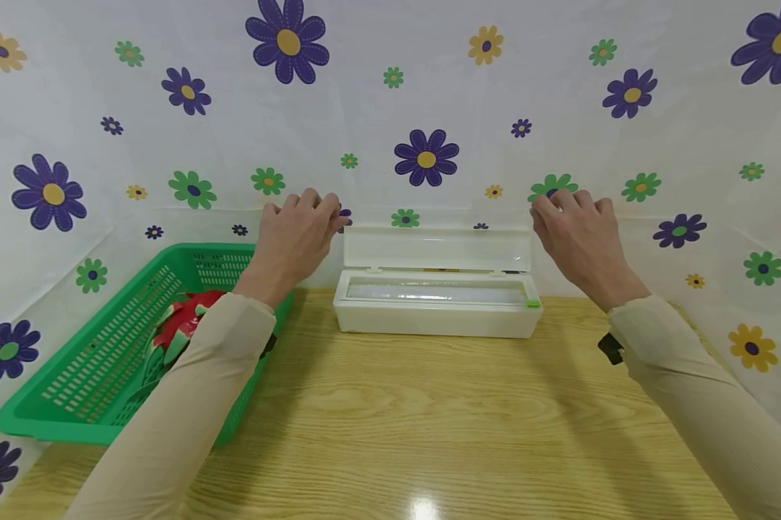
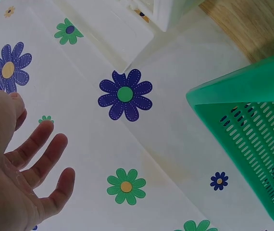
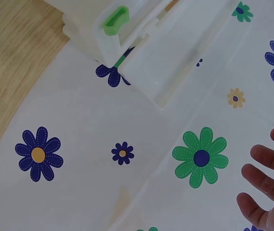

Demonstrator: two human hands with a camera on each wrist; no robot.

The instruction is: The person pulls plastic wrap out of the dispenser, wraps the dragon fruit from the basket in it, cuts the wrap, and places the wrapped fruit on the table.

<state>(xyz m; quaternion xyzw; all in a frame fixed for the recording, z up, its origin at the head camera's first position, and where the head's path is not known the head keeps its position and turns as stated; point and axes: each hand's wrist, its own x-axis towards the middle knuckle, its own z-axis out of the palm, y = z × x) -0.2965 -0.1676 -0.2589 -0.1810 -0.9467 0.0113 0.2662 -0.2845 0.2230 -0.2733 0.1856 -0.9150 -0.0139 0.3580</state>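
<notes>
A white cling film dispenser box (image 1: 436, 318) sits at the back of the table with its lid (image 1: 437, 249) raised. Inside lies a shiny roll of film (image 1: 436, 291). Above and to the left of the box, my left hand (image 1: 299, 230) pinches clear cling film between thumb and forefinger; creases of the film (image 2: 1, 83) show by the thumb in the left wrist view. My right hand (image 1: 579, 235) is raised at the box's right end and pinches the film too, the other fingers loosely bent. The transparent sheet itself hardly shows between the hands.
A green slotted basket (image 1: 104, 375) stands at the left, holding a red and green dragon fruit (image 1: 185, 318), partly hidden by the left forearm. A green slider (image 1: 532, 303) is at the box's right end. Behind the wooden table (image 1: 442, 404) hangs a flowered white cloth (image 1: 364, 108).
</notes>
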